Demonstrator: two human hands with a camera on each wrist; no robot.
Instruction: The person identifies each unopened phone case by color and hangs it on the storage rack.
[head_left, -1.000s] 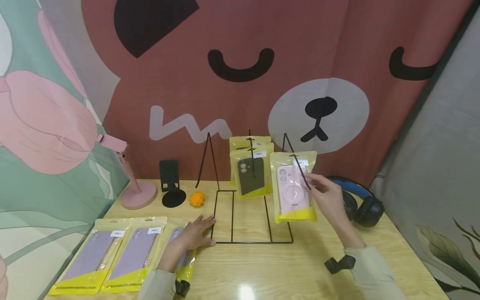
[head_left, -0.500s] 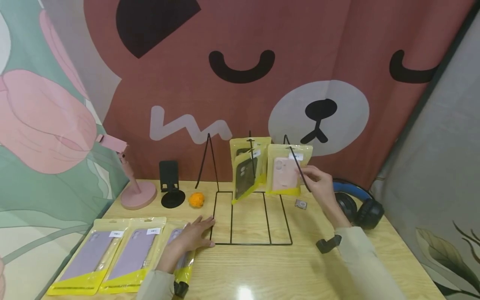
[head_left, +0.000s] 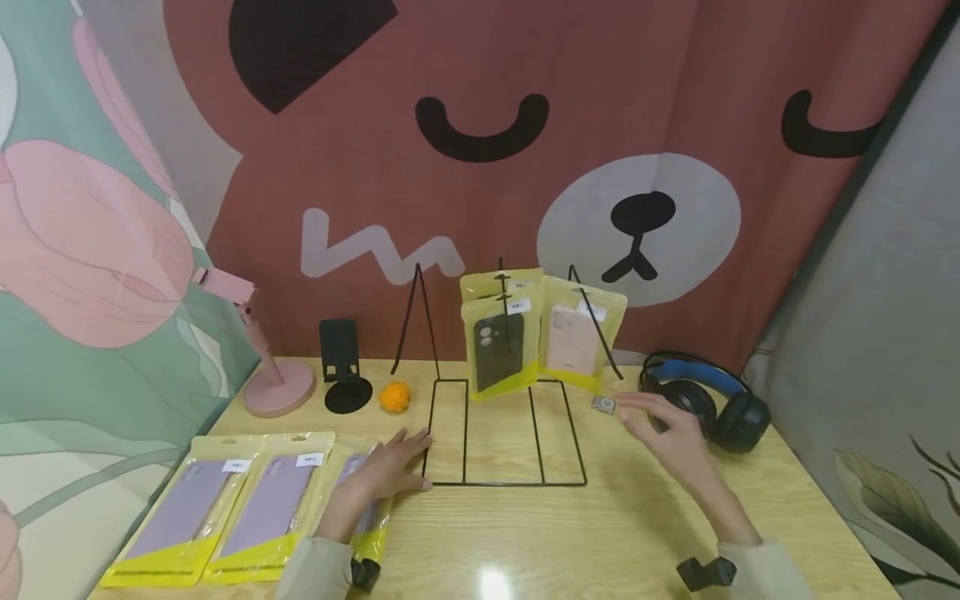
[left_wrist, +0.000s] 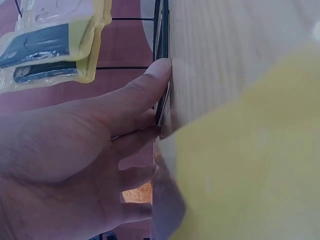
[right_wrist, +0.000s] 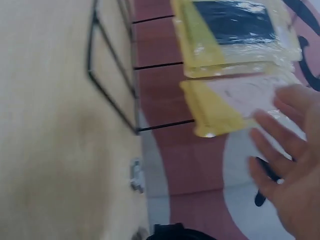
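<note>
A black wire display rack point(head_left: 504, 484) stands on the wooden table. On its middle hook hang two yellow-edged pouches, the front one a dark phone case pack point(head_left: 501, 354). A pink phone case pack point(head_left: 573, 333) hangs from the right hook, slightly tilted. My right hand point(head_left: 670, 433) is apart from it, lower and to the right, with fingers extended and holding nothing; the right wrist view shows this hand point(right_wrist: 295, 155) spread. My left hand point(head_left: 386, 468) rests against the rack's left base bar, its thumb point(left_wrist: 159, 67) touching the frame in the left wrist view.
Several purple phone case packs point(head_left: 266, 508) lie at the left, one partly under my left arm. Behind are a pink stand point(head_left: 273, 387), a black phone stand point(head_left: 341, 358) and an orange ball-like object point(head_left: 394, 397). Headphones point(head_left: 738, 421) and a small silver item point(head_left: 603, 404) are at right.
The pink phone case pack has gone back along the right hook, and my right hand has let go of it and drawn back down and right. My left hand stays put.
</note>
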